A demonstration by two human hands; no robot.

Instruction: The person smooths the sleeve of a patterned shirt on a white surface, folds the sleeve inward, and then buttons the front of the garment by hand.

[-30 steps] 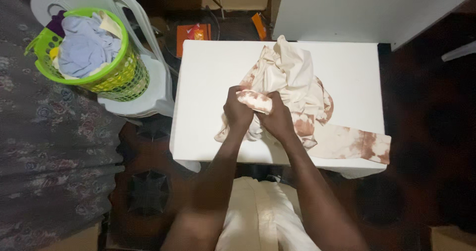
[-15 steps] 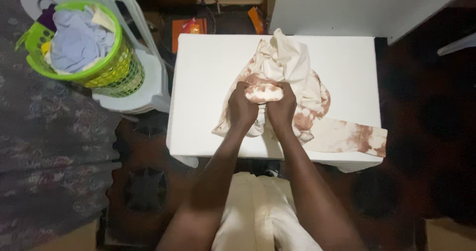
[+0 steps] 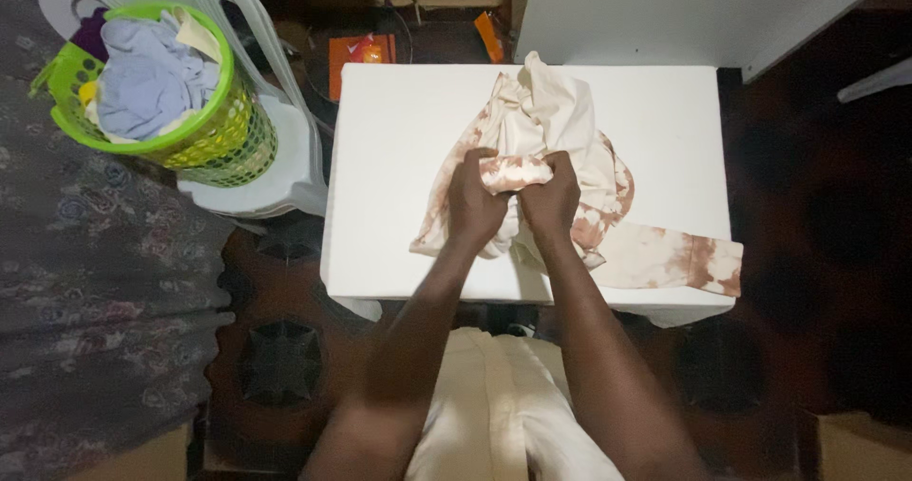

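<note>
A cream garment with rust-brown tie-dye blotches (image 3: 562, 120) lies bunched on a small white table (image 3: 399, 130). One sleeve (image 3: 676, 259) stretches to the table's near right corner. My left hand (image 3: 475, 206) and my right hand (image 3: 553, 199) sit side by side over the middle of the pile. Both are closed on a gathered fold of the garment (image 3: 514, 170) raised between them.
A green laundry basket (image 3: 204, 139) heaped with pale clothes rests on a white plastic chair (image 3: 275, 172) to the left. An orange packet (image 3: 359, 56) lies on the dark floor beyond the table. A white cabinet (image 3: 665, 11) stands behind. Patterned grey fabric (image 3: 85, 282) fills the left side.
Both hands have shifted a little away from me and to the right across the pile, still bunching the same fold. The view has drifted slightly.
</note>
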